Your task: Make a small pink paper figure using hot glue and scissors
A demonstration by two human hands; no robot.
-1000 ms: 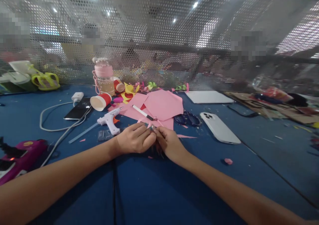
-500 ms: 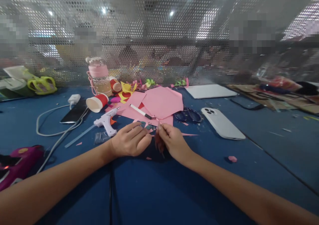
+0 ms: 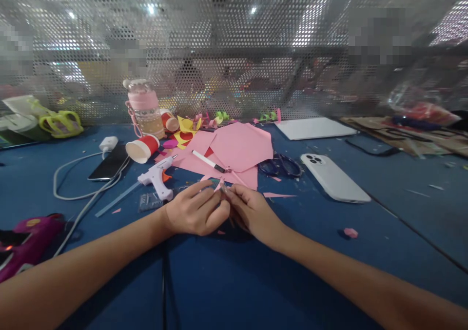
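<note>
My left hand (image 3: 197, 209) is closed, its fingers curled in and its tips meeting those of my right hand (image 3: 256, 214). A small pink paper piece (image 3: 221, 180) pokes up at the meeting fingertips, and my right thumb and forefinger pinch around it. What lies inside my left fingers is hidden. Just beyond the hands, pink paper sheets (image 3: 241, 147) overlap, with a white marker with a black cap (image 3: 208, 161) lying across them. To their right rest dark blue scissors (image 3: 281, 166). A white glue gun (image 3: 157, 176) with a clear glue stick lies left of my left hand.
A white phone (image 3: 334, 176) and a crumpled pink bit (image 3: 350, 233) lie right. Leftward are a red paper cup (image 3: 148, 147), a bottle (image 3: 144, 108), a black phone (image 3: 109, 162) with a white cable (image 3: 69, 198), and a magenta glue gun (image 3: 31, 242). Perforated metal mesh (image 3: 234, 76) stands behind.
My hands have come together, fingertips now touching. The pink strip that stuck up from my right fingers shows less now. The view has shifted slightly.
</note>
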